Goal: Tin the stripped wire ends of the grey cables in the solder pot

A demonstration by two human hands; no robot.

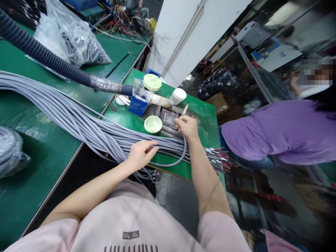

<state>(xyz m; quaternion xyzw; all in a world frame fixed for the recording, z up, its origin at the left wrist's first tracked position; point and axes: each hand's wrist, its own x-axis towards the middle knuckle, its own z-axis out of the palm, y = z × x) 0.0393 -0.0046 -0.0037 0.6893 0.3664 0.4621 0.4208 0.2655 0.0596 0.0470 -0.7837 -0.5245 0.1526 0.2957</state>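
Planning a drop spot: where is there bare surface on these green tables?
Bare: small table, right of the right hand, out to its right edge, beyond the coloured wire ends; large table, between the cable bundle and the wrapped coil. Crowded: the small table's middle, with hose, blue box, tubs and metal plate.

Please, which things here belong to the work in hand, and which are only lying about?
Seem in use:
grey cables, under the left hand
one cable, its end in the right hand
shiny tray beside that end
probably the hose, leading towards the tray

Seem only lying about:
clear bag
wire tangle
wrapped coil
black cable
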